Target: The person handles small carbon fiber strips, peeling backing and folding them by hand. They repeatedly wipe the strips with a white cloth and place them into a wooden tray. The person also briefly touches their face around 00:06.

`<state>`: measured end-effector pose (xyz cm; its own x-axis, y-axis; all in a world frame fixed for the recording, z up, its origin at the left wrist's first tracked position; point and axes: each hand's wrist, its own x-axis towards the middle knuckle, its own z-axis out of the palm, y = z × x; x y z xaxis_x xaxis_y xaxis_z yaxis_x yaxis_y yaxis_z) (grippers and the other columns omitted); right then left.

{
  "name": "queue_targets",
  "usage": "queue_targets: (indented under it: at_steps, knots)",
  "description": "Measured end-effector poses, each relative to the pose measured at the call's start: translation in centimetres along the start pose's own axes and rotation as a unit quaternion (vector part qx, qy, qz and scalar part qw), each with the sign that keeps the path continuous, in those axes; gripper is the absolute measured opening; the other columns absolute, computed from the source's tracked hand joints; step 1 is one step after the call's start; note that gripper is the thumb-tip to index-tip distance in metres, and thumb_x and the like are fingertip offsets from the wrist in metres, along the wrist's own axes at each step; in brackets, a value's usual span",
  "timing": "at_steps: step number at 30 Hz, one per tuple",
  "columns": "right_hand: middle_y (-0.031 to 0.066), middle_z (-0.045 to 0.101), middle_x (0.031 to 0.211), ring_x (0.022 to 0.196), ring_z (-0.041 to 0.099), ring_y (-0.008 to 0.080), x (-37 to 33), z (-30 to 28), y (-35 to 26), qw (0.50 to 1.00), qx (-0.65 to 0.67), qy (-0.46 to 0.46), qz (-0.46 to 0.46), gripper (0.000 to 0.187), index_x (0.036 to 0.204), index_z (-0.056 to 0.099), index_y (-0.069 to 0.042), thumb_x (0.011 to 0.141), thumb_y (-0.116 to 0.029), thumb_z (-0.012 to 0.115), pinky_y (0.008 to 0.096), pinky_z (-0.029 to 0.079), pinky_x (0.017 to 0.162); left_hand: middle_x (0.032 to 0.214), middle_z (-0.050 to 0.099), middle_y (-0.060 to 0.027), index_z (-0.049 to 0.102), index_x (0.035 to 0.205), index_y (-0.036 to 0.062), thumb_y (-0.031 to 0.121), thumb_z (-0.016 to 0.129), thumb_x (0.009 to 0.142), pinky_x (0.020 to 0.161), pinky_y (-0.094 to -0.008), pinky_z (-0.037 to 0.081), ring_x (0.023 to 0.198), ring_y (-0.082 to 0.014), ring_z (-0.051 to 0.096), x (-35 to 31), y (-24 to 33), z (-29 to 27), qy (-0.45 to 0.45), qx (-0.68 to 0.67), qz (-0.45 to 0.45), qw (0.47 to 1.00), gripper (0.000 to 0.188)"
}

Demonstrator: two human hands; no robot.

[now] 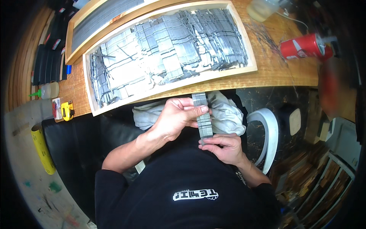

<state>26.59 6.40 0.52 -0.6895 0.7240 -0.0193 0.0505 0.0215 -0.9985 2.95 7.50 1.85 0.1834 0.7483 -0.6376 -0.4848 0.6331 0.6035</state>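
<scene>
A narrow stack of thin grey strips point(204, 124) is held in front of my body, just off the table's near edge. My left hand point(173, 116) closes around its upper part, with the thumb laid across the front. Lower down, my right hand point(225, 147) pinches the bottom end between thumb and fingers. Dark lines cross the stack where the pieces meet. Just beyond my hands, a shallow light-wood tray point(251, 57) holds many similar grey strips point(167, 44), laid in uneven rows; glare whitens its left half.
Behind the tray lies a second wooden frame point(69, 47) with a grey panel. A red can point(301, 46) lies at the table's right, a yellow tape measure point(67, 111) at its left corner. Pale cloth point(228, 116) is bunched under the table edge, beside a white curved chair part point(271, 137).
</scene>
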Motion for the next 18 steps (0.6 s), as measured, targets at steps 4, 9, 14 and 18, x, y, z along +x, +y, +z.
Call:
queue_targets:
  at_steps: [4,9,14,18]
  knots:
    - [0.0136,0.08,0.096,0.083,0.078,0.0234,0.5,0.3,-0.1,1.0,-0.005,-0.005,0.008,0.018,0.102,0.079,0.001,0.085,0.001,0.083,0.0298,0.061,0.074,0.103,0.079,-0.0107,0.074,0.115,0.0032,0.015,0.077,0.097,0.076,-0.0304,0.064,0.094,-0.0211,0.078,0.2,0.3,-0.1,-0.016,0.006,-0.014,1.0,0.021]
    - [0.007,0.067,0.102,0.094,0.07,0.0231,2.9,-3.7,-4.6,0.985,-0.142,-0.084,0.042,0.019,0.093,0.079,-0.007,0.079,-0.011,0.09,0.0345,0.056,0.082,0.1,0.08,-0.007,0.077,0.109,0.0005,0.012,0.077,0.097,0.083,-0.0294,0.06,0.094,-0.0167,0.077,-1.4,1.0,1.1,-0.024,0.174,0.125,0.976,0.017]
    - [0.006,0.063,0.098,0.085,0.061,0.0152,9.6,-4.8,-11.9,0.968,-0.179,0.062,-0.165,0.041,0.109,0.08,-0.002,0.072,-0.015,0.094,0.0269,0.052,0.072,0.085,0.076,-0.0146,0.075,0.107,-0.0019,-0.014,0.075,0.075,0.064,-0.0345,0.058,0.072,-0.0273,0.075,-2.5,5.5,5.0,-0.009,0.412,0.568,0.713,0.034]
    - [0.0055,0.063,0.093,0.082,0.064,0.0147,13.0,-5.5,-12.0,0.953,-0.142,0.033,-0.265,0.03,0.109,0.081,-0.005,0.08,0.002,0.084,0.0265,0.054,0.067,0.085,0.075,-0.0158,0.074,0.105,-0.0033,-0.016,0.07,0.075,0.064,-0.0347,0.058,0.072,-0.028,0.074,-1.5,8.0,4.6,0.027,0.463,0.602,0.65,0.033]
